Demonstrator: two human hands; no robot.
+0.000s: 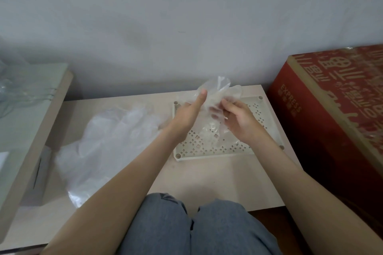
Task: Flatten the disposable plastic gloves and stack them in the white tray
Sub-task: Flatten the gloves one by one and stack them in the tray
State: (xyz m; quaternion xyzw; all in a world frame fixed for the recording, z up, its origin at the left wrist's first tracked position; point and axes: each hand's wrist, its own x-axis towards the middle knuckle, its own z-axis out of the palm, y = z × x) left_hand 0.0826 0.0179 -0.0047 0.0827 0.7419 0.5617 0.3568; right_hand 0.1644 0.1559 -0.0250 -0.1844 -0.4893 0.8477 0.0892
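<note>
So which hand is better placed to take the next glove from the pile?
Left, probably. The pile of gloves lies left of the white tray, on the left hand's side; the right hand would cross over.

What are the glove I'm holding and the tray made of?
The glove looks like thin plastic film: see-through, crinkled, slightly glossy. The tray is probably rigid moulded plastic: off-white, matte, with patterned cut-out holes.
</note>
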